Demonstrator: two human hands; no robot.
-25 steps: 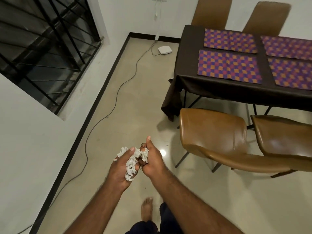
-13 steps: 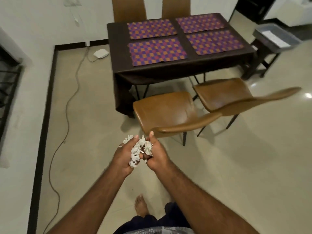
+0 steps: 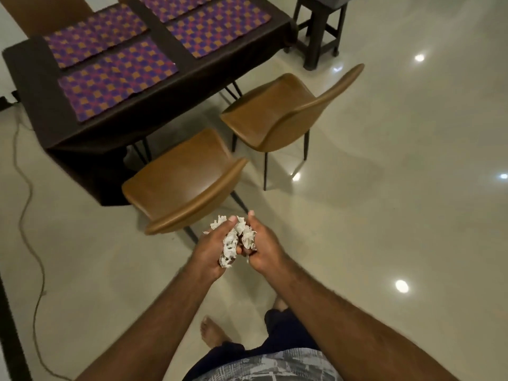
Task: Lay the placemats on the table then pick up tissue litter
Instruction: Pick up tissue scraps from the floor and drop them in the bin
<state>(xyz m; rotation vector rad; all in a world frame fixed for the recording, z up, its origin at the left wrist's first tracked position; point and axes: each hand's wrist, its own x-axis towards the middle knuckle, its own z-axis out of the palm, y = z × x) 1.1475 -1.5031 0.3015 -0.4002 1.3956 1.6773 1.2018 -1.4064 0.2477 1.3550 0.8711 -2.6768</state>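
Note:
Crumpled white tissue litter (image 3: pixel 231 244) is bunched between both of my hands in front of my waist. My left hand (image 3: pixel 210 253) is closed around most of the wad, with scraps sticking out above the fingers. My right hand (image 3: pixel 264 250) presses against it and grips another clump of tissue. Several purple and orange checked placemats (image 3: pixel 116 78) lie flat on the dark-clothed table (image 3: pixel 90 138) at the upper left, well away from my hands.
Two brown leather chairs (image 3: pixel 189 182) (image 3: pixel 286 111) stand between me and the table, the nearer one just beyond my hands. A dark stool (image 3: pixel 319 31) is at the top right. A cable (image 3: pixel 30 215) trails over the glossy beige floor (image 3: pixel 384 188) on the left.
My view has swung to the right, so the table and chairs have slid to the upper left and the window and wall have left the view. Both hands still hold the tissue together.

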